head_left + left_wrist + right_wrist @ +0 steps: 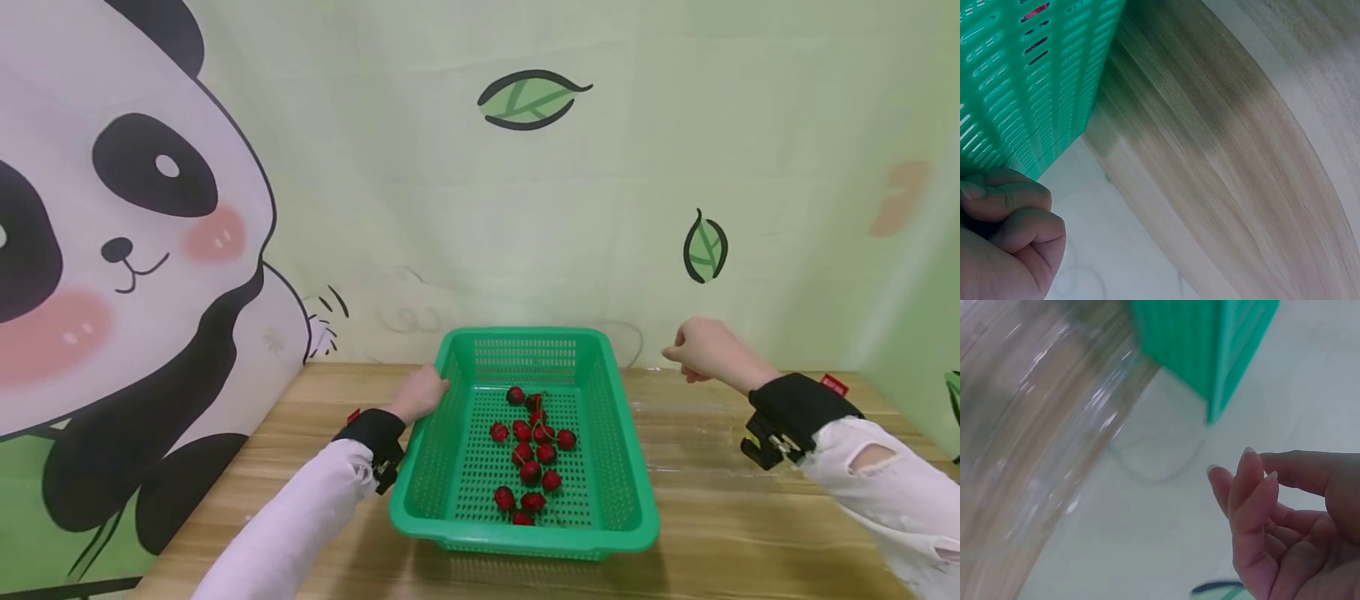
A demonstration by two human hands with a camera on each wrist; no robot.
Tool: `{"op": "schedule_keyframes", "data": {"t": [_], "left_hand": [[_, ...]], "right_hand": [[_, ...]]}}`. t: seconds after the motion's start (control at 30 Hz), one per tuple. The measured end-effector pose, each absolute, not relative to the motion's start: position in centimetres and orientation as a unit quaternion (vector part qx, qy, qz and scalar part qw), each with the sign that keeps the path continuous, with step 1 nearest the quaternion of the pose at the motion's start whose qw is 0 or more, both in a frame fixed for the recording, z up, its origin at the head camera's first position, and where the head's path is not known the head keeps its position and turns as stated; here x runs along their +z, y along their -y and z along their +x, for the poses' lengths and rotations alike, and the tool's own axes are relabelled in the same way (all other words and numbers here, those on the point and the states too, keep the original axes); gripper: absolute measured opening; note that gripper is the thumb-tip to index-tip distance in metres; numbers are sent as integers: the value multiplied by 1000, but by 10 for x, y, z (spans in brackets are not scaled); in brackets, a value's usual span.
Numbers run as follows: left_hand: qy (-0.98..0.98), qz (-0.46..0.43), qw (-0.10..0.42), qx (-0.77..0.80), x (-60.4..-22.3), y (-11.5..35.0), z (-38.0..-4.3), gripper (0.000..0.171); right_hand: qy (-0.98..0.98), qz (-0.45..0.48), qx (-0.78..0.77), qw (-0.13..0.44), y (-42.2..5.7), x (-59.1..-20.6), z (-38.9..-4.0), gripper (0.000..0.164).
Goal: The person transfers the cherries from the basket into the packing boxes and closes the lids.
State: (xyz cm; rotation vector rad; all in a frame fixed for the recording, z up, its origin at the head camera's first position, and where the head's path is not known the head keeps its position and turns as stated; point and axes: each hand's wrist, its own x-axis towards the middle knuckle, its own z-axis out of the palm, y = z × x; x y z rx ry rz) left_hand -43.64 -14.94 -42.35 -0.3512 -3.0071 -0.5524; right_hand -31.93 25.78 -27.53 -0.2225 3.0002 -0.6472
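A green plastic basket [645, 500] with slotted walls holds several red cherries [530, 473] on its perforated floor, some with stems. At the far left part of its rim, my left hand [420, 393] grips the edge. The left wrist view shows that hand's fingers [1038, 231] curled against the outer wall. My right hand [708, 346] hovers right of the basket, above a clear plastic container [686, 433]. In the right wrist view its fingers [1254, 512] are loosely bent, the thumb close to them, with nothing held between.
Basket and container stand side by side on a wood-grain table [330, 492]. Behind the table hangs a pale green cloth [390, 167] printed with leaves and a large panda [172, 275] at left. Black camera straps [802, 408] circle both wrists.
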Motion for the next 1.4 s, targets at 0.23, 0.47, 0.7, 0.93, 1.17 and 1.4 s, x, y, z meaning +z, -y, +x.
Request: {"op": "schedule_keyframes", "data": {"t": [0.23,0.47,0.7,0.93,1.17,1.4], "left_hand": [[974,-97,20,-205,-383,138,-389,42],[978,-95,17,-183,-371,130,-370,39],[981,-94,21,-170,-374,129,-372,38],[981,-104,21,-164,-370,130,-367,37],[982,-94,16,-165,-371,130,-370,38],[980,-96,21,-174,-368,128,-366,37]], "right_hand": [[-962,-124,-241,21,-212,-274,-329,22],[-953,-141,-266,37,-180,-276,-340,20],[-944,-172,-276,46,-165,-299,-363,23],[-934,-162,-312,69,-172,-393,-465,25],[-922,-177,-339,64,-161,-418,-477,25],[-919,-138,-362,78,-157,-431,-477,28]]}}
